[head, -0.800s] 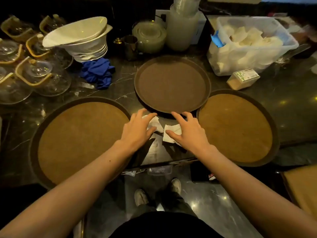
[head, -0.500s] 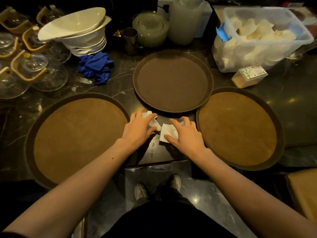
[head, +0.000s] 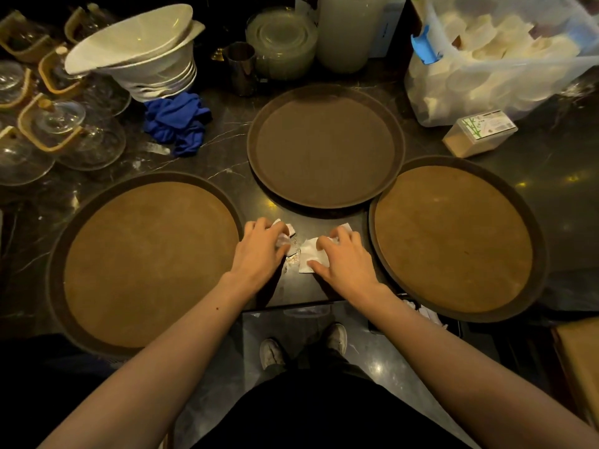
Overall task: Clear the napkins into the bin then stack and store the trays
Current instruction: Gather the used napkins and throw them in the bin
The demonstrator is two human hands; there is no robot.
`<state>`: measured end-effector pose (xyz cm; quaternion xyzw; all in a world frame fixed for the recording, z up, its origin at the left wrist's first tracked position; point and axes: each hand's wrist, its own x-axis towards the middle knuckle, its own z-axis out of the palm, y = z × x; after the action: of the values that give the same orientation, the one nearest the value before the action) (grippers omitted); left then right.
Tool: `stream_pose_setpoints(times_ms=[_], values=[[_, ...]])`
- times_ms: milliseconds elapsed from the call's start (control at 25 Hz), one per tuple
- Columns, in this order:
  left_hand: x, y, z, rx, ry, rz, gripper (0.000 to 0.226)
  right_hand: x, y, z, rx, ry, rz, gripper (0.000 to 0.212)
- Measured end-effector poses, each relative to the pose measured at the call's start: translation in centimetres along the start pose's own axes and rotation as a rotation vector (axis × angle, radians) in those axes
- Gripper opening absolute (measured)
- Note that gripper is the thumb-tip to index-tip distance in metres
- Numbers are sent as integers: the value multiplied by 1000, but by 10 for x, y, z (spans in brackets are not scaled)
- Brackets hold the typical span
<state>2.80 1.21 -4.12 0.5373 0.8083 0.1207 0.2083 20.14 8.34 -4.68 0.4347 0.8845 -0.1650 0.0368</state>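
A dark stone counter [head: 534,202] is holding everything. Three round trays are lying flat on it. Being round, none of them is pointing any way. The middle tray [head: 325,145] is the landmark here. The biggest tray [head: 146,264] is sitting to the near left of the middle tray. The second big tray [head: 453,238] is sitting to its near right, with the two rims just about touching.

A clear plastic tub [head: 499,56] full of white things is standing to the far right of the middle tray. One stack of white bowls [head: 146,56] is leaning to its far left. One crumpled blue cloth [head: 176,123] is lying to its left. One small box [head: 479,132] is lying to its right, with its long side running left to right.

Two white napkins are lying on the counter just in front of the middle tray, between the two big trays. The left hand [head: 261,251] is curling its fingers closed around the left napkin [head: 285,230], scrunching it. The right hand [head: 345,259] is pressing bent fingers and thumb onto the right napkin [head: 309,256], pinching it. The right napkin is lying partly flat, and I cannot tell its long side.
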Motion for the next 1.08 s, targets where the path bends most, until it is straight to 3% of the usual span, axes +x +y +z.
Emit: stream_pose_setpoints(times_ms=[200,320,600,720,840,960,1080], values=[[-6,-2,4,-65,36,8,20,-2,2,4,152,66,-24,17],[-13,0,4,-222,105,-42,14,-5,1,3,342,141,7,10],[-31,6,3,-501,181,-121,14,-11,-9,-3,625,268,173,15],[-42,8,1,-704,122,-211,19,-16,-23,-12,949,328,323,16],[-50,18,-5,-1103,13,-342,29,-21,-41,-25,1395,337,499,19],[-57,28,-10,-1291,-16,-270,32,-30,-52,-34,1754,267,533,21],[-64,35,-12,-1321,-57,-199,34,-42,-54,-38,1915,249,521,24]])
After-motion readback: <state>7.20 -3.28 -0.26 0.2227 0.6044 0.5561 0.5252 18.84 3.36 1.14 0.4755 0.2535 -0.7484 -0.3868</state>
